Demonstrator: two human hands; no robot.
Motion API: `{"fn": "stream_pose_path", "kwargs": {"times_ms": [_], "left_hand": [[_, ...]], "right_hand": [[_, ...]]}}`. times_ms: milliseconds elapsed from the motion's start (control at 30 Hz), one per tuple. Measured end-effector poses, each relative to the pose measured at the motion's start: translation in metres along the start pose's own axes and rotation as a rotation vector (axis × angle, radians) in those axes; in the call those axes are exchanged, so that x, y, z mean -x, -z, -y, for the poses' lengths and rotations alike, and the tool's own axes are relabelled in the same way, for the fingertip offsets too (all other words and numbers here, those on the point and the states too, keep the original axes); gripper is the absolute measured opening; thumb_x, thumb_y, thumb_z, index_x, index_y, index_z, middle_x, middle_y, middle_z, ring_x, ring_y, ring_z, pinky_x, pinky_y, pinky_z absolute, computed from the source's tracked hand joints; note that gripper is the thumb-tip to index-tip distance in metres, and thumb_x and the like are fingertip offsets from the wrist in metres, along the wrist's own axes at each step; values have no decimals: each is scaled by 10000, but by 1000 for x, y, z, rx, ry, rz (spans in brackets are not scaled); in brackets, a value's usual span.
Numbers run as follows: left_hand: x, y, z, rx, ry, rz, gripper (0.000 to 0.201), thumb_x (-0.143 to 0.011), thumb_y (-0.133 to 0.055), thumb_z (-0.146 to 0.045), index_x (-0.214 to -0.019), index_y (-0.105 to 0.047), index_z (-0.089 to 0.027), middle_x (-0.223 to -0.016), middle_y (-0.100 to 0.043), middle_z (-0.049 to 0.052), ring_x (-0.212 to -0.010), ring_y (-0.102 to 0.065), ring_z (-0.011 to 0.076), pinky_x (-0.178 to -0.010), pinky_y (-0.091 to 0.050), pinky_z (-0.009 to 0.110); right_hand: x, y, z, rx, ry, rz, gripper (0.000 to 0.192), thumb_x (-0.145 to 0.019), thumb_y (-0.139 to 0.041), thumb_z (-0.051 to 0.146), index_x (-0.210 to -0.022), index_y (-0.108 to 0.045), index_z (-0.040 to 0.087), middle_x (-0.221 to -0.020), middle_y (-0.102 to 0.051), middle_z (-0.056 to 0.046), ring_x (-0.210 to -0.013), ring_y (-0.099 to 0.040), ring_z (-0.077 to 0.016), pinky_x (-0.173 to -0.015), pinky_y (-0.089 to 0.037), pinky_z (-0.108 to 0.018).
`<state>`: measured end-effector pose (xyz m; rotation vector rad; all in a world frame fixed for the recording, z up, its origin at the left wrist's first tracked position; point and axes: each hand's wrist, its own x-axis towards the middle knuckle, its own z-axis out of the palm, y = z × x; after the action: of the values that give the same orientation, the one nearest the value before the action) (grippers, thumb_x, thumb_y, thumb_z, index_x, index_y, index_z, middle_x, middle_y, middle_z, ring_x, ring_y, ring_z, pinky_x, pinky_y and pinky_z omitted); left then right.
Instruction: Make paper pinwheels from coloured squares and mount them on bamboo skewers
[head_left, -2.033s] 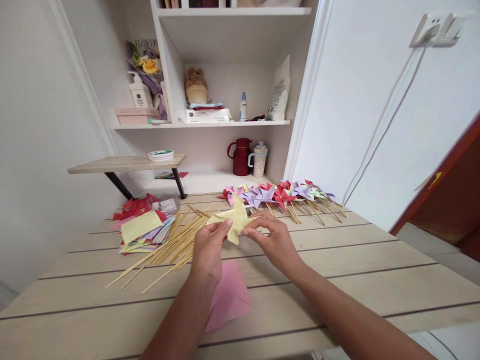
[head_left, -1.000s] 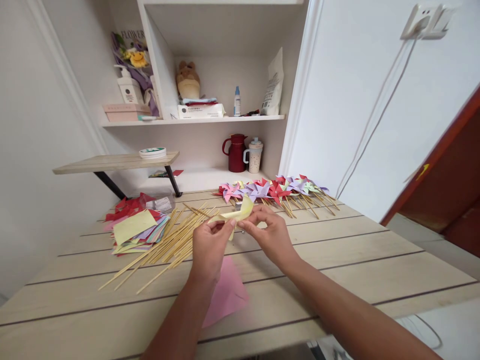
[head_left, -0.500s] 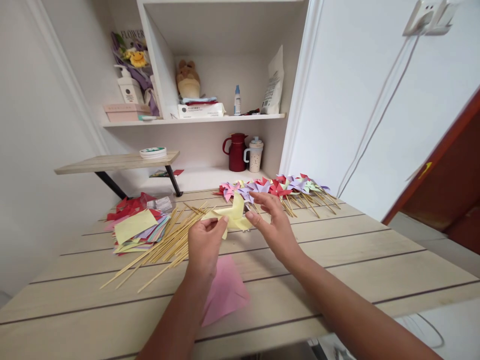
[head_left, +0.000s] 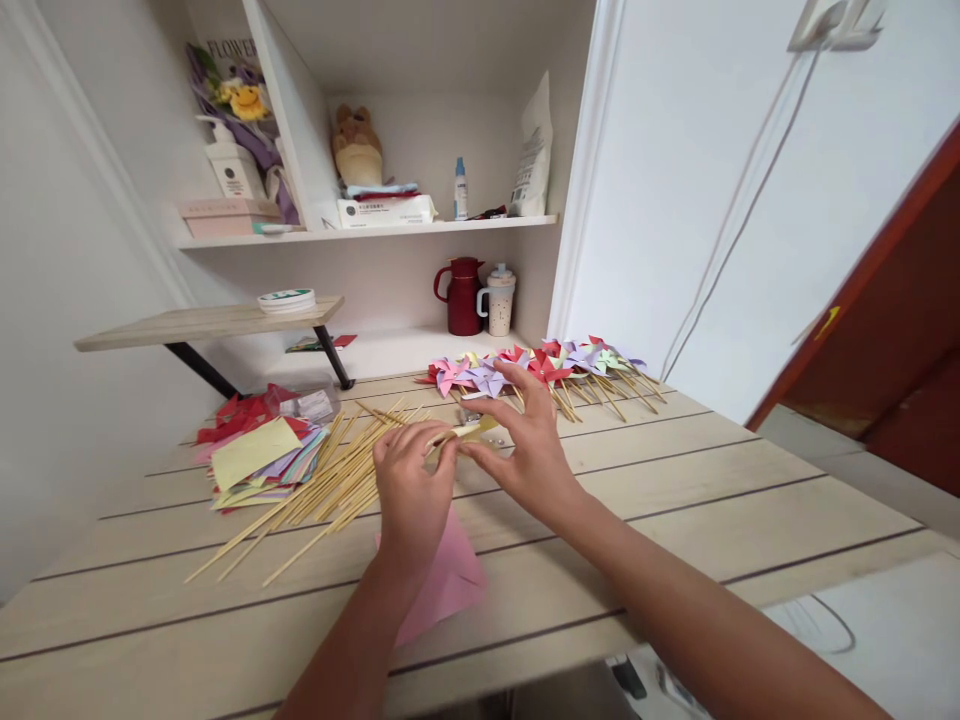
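Note:
Over the middle of the table my left hand (head_left: 414,482) pinches a pale yellow paper pinwheel (head_left: 468,430), tilted so that it shows nearly edge-on. My right hand (head_left: 534,440) is close on the other side, its thumb and fingers apart around the pinwheel's edge; whether they touch it I cannot tell. Beneath my left forearm lies a pink paper square (head_left: 450,585) with cut lines, partly covered. Small shiny bits and a small clear container (head_left: 469,415) show just behind the pinwheel.
Thin wooden sticks (head_left: 330,490) lie left of my hands, beside a stack of coloured paper (head_left: 259,455). Finished pinwheels on sticks (head_left: 547,368) lie along the back. A small raised shelf (head_left: 210,322) stands back left; a red jug (head_left: 465,297) and a cup (head_left: 500,300) stand behind.
The pinwheel has turned from facing me to nearly edge-on. My right hand has moved closer to it, thumb near its edge. The whole view has shifted slightly.

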<state>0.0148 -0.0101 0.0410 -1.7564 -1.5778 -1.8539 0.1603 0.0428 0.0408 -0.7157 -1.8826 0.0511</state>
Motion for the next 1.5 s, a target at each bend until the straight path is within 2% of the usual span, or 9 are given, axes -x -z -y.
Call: {"fn": "stream_pose_path", "kwargs": {"times_ms": [200,367,500,667,833,967,1033,1267,1500], "left_hand": [[2,0,5,-105,-175,32,92,-862,-672,-156,-829,-714,-231,-876,-780,9,-874,-711,207,-918,-426,399],[1,0,4,-85,-181,56,99,-863,-672,-150,-825,-712,-232,-871,-776,7,-861,-710,202,-903,-441,397],[3,-2,5,-72,-162,57,85,-848,-683,-164,-800,-713,-227,-864,-771,13,-856,-703,207,-919,-439,411],[4,-2,3,18,62,93,26,-822,-698,-229,-800,-687,-221,-890,-736,35,-907,-673,224,-933,-451,413],[-3,3,4,214,365,163,423,-793,-749,-334,-1198,-670,-241,-1186,-694,82,-1128,-624,240,-1012,-444,401],[-3,4,7,350,493,356,355,-765,-780,-372,-1091,-747,-235,-1264,-679,95,-1193,-607,264,-1067,-418,416],[-1,2,7,391,506,392,342,-729,-806,-328,-1054,-764,-229,-1248,-687,96,-1190,-611,268,-1077,-416,416],[0,-1,8,346,496,296,221,-712,-799,-292,-918,-776,-214,-1166,-707,93,-1150,-626,261,-1073,-422,417],[-1,-1,8,342,479,299,173,-712,-797,-328,-817,-780,-191,-1114,-714,95,-1065,-654,250,-1005,-466,392]], "right_hand": [[-1,0,-3,-121,-123,75,265,-783,-809,345,-1029,-735,277,-1544,-382,-94,-1432,-376,-361,-1150,-333,-575],[-4,2,-5,-323,-247,150,50,-779,-778,246,-812,-740,246,-1359,-586,-88,-1316,-519,-308,-1110,-383,-504],[-7,4,-6,-446,-327,207,56,-754,-774,234,-751,-719,227,-1221,-691,-75,-1190,-608,-272,-1051,-417,-454],[-9,6,-5,-659,-535,275,141,-708,-795,304,-698,-694,206,-1122,-732,-60,-1065,-653,-252,-946,-457,-392],[-11,8,-6,-784,-690,348,133,-688,-768,303,-713,-705,189,-886,-731,-23,-776,-631,-180,-741,-443,-312],[-13,10,-11,-687,-667,279,133,-671,-765,304,-688,-699,190,-893,-741,-34,-779,-625,-186,-726,-442,-308],[-13,10,-13,-651,-622,269,115,-683,-754,299,-695,-706,195,-953,-752,-45,-827,-641,-200,-744,-453,-312],[-11,8,-14,-622,-555,290,90,-689,-763,260,-667,-694,206,-1032,-762,-44,-955,-670,-224,-845,-473,-332],[-9,8,-10,-633,-575,339,104,-693,-762,274,-669,-694,200,-1042,-757,-49,-949,-679,-228,-829,-477,-333]]}}
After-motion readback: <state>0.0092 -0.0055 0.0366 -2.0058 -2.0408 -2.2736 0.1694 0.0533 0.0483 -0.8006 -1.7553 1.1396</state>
